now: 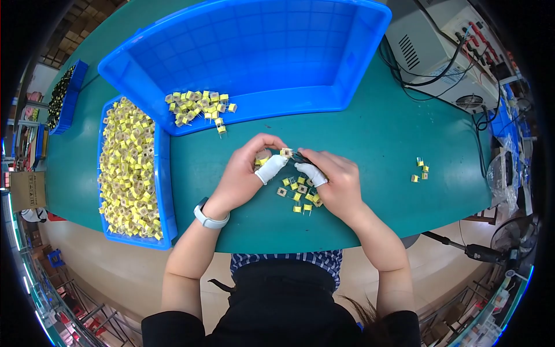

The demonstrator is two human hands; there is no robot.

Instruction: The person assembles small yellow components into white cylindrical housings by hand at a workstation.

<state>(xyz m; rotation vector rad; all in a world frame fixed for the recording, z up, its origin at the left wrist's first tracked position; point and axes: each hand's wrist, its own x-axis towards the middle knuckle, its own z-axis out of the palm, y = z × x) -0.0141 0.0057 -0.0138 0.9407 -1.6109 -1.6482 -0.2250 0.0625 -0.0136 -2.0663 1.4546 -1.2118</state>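
Note:
My left hand [240, 173], a white cot on its thumb, pinches a small yellow-taped transformer [286, 152] between thumb and index finger. More of these yellow parts [263, 157] show inside that palm. My right hand [335, 176], its thumb also in a white cot, is closed on a slim black tool that looks like tweezers [299, 158]. The tool's tip meets the pin side of the held transformer. Below the hands, several loose transformers [302, 189] lie on the green table [248, 231], some partly under my right hand.
At left stands a blue bin [167, 214] heaped with transformers. A large blue crate [260, 63] leans behind my hands, with a small pile [196, 107] at its left corner. Several transformers [425, 169] lie at right. A grey instrument [428, 58] with cables stands far right.

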